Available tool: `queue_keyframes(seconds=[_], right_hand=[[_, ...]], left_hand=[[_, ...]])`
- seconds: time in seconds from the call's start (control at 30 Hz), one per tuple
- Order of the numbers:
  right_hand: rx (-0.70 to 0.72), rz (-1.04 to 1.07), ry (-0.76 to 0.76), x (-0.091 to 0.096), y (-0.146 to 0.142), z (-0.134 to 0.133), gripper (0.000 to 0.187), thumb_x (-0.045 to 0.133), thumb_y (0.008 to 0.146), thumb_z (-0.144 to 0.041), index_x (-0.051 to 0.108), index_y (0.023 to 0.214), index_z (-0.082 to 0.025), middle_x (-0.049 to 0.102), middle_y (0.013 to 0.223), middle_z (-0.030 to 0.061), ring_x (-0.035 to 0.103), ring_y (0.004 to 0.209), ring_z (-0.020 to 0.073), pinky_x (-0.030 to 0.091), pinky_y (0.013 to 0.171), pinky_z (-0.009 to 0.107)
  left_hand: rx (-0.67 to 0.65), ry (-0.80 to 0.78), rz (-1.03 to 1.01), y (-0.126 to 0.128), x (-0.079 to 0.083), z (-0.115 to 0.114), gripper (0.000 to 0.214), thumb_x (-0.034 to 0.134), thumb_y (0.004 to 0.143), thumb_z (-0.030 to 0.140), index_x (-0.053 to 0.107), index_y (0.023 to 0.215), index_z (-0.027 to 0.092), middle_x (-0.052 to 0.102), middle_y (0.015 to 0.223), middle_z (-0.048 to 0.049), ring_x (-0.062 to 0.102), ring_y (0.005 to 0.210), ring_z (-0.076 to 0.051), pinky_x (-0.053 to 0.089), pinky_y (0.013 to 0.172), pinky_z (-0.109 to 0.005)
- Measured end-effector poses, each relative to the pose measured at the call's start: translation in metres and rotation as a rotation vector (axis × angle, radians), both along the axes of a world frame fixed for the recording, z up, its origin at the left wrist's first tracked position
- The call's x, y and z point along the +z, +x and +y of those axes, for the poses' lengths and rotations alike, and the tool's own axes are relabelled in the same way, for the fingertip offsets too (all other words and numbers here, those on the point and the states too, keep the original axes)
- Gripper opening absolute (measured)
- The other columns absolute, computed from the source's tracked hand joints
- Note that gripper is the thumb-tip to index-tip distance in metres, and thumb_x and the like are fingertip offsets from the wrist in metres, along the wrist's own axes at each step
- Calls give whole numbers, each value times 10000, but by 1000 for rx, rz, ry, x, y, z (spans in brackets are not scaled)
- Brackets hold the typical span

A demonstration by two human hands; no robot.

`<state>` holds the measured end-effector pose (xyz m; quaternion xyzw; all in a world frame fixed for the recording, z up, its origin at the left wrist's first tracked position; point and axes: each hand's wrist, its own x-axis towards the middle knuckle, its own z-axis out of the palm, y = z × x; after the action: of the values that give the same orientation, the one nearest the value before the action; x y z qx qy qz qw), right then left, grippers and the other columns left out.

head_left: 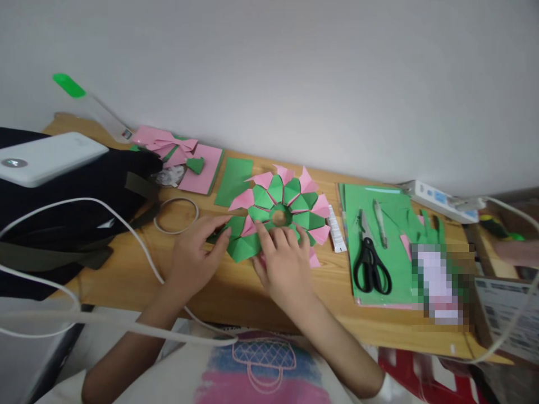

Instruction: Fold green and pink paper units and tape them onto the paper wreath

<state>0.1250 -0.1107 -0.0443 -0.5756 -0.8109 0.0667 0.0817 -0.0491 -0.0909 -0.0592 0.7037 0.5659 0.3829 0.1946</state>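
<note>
A ring of folded green and pink paper wedges [281, 210] lies flat on the wooden table [236, 292]. My left hand [194, 257] pinches the ring's lower left edge, thumb and fingers closed on a green wedge. My right hand [283, 262] rests on the ring's lower part, fingers pressed down flat on the paper near the centre hole. Part of the ring's near side is hidden under both hands.
Black-handled scissors [370, 264] and a craft knife [379, 223] lie on green paper sheets [396, 247] at the right. A glue tube [336, 229], a tape ring [176, 215], a green square [234, 180], pink paper pieces [185, 157], a black bag [76, 202] with a power bank [46, 158] and white cables surround.
</note>
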Motion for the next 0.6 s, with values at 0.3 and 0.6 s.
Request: queue_keyframes(seconds=[0.3, 0.6], right_hand=[[-17, 40, -23, 0, 1, -1, 528, 588, 866, -279, 491, 1371, -159, 652, 1062, 112, 523, 1019, 309, 315, 1004, 545], [1, 202, -75, 2, 22, 5, 564, 611, 841, -294, 486, 1377, -172, 640, 1075, 113, 518, 1055, 310, 368, 968, 517]], left_hand=[[22, -221, -184, 5, 5, 3, 233, 637, 832, 334, 696, 1035, 238, 734, 1054, -41, 686, 911, -206, 559, 821, -312], [-263, -276, -5, 8, 39, 47, 225, 658, 768, 376, 753, 871, 199, 756, 853, -22, 664, 780, -180, 503, 731, -257]])
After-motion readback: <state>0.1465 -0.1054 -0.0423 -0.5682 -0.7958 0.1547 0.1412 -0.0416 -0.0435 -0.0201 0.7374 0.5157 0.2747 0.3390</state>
